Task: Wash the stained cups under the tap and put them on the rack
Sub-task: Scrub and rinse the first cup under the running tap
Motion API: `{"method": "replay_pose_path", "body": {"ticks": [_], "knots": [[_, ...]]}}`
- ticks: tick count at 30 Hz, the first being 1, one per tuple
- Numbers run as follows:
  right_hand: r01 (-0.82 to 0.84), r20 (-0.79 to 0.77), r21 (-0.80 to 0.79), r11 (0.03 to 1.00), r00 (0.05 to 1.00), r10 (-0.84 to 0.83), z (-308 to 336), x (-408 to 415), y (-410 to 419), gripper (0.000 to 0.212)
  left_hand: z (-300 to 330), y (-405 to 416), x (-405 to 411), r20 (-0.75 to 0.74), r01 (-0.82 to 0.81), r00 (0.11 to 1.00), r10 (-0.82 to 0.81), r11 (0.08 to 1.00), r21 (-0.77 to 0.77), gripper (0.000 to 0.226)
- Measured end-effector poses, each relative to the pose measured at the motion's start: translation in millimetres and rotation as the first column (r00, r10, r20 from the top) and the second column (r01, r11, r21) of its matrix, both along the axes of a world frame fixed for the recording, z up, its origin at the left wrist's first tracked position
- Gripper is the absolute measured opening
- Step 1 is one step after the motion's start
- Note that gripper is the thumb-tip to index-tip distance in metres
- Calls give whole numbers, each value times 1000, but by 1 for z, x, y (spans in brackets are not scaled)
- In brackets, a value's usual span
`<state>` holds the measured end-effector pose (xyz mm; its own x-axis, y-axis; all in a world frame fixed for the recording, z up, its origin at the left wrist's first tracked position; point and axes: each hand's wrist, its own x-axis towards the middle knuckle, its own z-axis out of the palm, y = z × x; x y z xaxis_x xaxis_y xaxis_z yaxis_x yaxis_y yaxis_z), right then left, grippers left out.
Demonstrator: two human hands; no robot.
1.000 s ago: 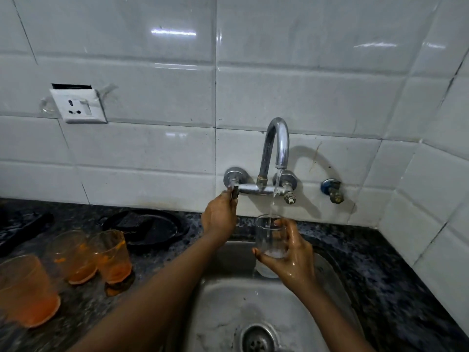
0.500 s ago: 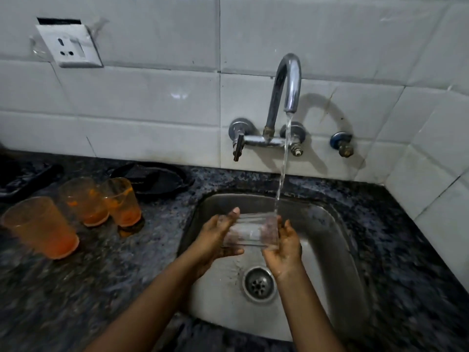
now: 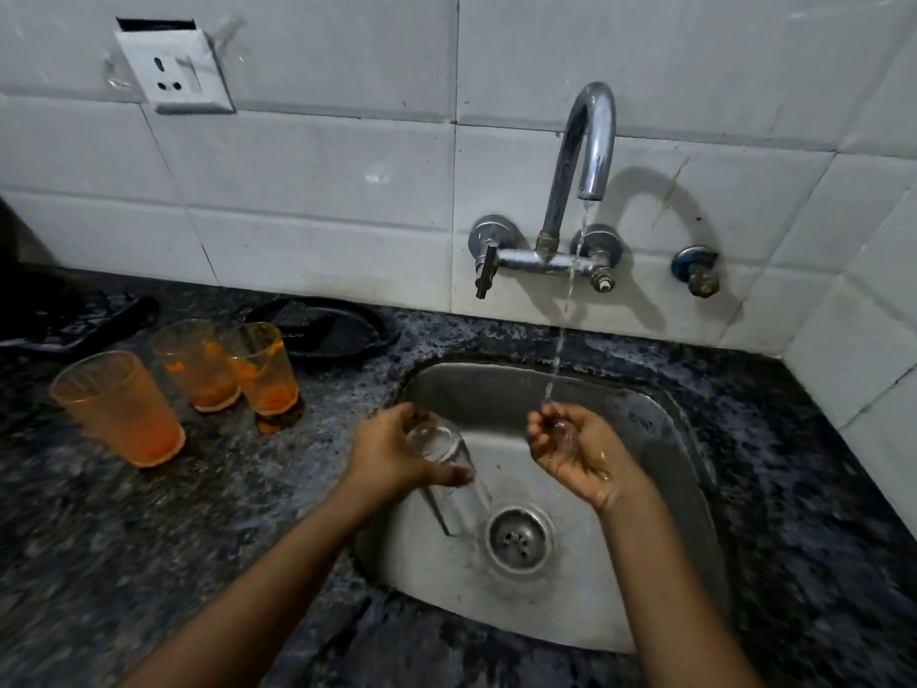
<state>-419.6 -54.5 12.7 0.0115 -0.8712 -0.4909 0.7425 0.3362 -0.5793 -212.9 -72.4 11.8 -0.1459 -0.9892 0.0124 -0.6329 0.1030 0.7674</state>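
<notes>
A clear glass cup (image 3: 449, 481) hangs over the steel sink (image 3: 660, 439), tilted with its mouth pointing down toward the drain (image 3: 519, 538). My left hand (image 3: 392, 451) grips it near the base. My right hand (image 3: 575, 451) is cupped, palm up, under the thin stream from the chrome tap (image 3: 585, 141) and holds nothing. Three orange-stained cups stand on the dark counter to the left: a large one (image 3: 119, 407), a middle one (image 3: 196, 362) and one nearest the sink (image 3: 263, 367). No rack is in view.
A black pan (image 3: 322, 327) lies behind the stained cups by the tiled wall. A dark handle (image 3: 99, 322) lies at the far left. A wall socket (image 3: 173, 69) sits above. An orange spill (image 3: 270, 424) marks the speckled counter (image 3: 794, 489) by the nearest cup.
My left hand left the tap handle and took the glass, then tipped it mouth-down. My right hand let go of the glass and moved under the stream. The view has tilted downward.
</notes>
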Motion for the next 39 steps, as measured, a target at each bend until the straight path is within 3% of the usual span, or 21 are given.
{"method": "replay_pose_path", "body": {"ticks": [2, 3, 6, 7, 8, 10, 12, 13, 15, 18, 20, 24, 28, 31, 35, 39], "knots": [[-220, -280, -43, 975, 939, 199, 24, 5, 1, 42, -1, 1, -11, 131, 106, 986, -99, 993, -54, 72], [-319, -450, -36, 947, 851, 269, 33, 8, 3, 40, -1, 1, -17, 172, 147, 976, -134, 987, -67, 76], [-474, -854, 49, 879, 437, 283, 46, 5, 12, 19, 1, 3, -31, 211, 222, 956, -203, 973, -71, 85], [-485, -924, 75, 871, 294, 244, 47, 1, 14, 8, 2, 4, -34, 211, 241, 952, -223, 968, -68, 87], [-489, -965, 118, 864, 149, 216, 45, -5, 17, 14, 4, 5, -37, 206, 261, 948, -243, 963, -65, 90], [-515, -957, 285, 808, -108, 269, 36, -13, 22, 50, 10, 8, -39, 176, 277, 949, -263, 959, -65, 92], [-586, -923, 384, 714, -218, 318, 26, -8, 29, 81, 21, 11, -37, 114, 276, 957, -266, 958, -81, 90], [-638, -939, 339, 692, -185, 290, 21, -2, 31, 86, 27, 12, -34, 63, 279, 960, -274, 956, -95, 88], [-689, -988, 112, 716, 2, 156, 17, 15, 31, 78, 42, 14, -23, -42, 299, 951, -307, 945, -128, 87], [-630, -961, -172, 757, 277, 12, 27, 40, 21, 65, 64, 12, 5, -242, 357, 892, -381, 924, -136, 82], [-586, -921, -285, 759, 387, -47, 39, 61, 9, 62, 74, 7, 36, -410, 331, 843, -349, 936, -116, 74], [-448, -820, -497, 743, 523, -233, 70, 128, -24, 41, 84, -12, 125, -524, -14, 844, -110, 974, -226, 44], [-354, -746, -608, 711, 560, -360, 107, 225, -71, 42, 81, -38, 243, -589, -369, 789, 172, 900, -231, 11], [-355, -766, -603, 714, 508, -394, 128, 302, -111, 69, 73, -53, 338, -567, -520, 754, 331, 829, -208, 6], [-411, -823, -517, 750, 480, -304, 130, 391, -161, 82, 38, -66, 433, -413, -681, 700, 583, 718, -140, 6], [-461, -875, -457, 761, 387, -291, 116, 461, -212, 73, -11, -86, 492, -194, -765, 643, 741, 634, -111, 12]]}}
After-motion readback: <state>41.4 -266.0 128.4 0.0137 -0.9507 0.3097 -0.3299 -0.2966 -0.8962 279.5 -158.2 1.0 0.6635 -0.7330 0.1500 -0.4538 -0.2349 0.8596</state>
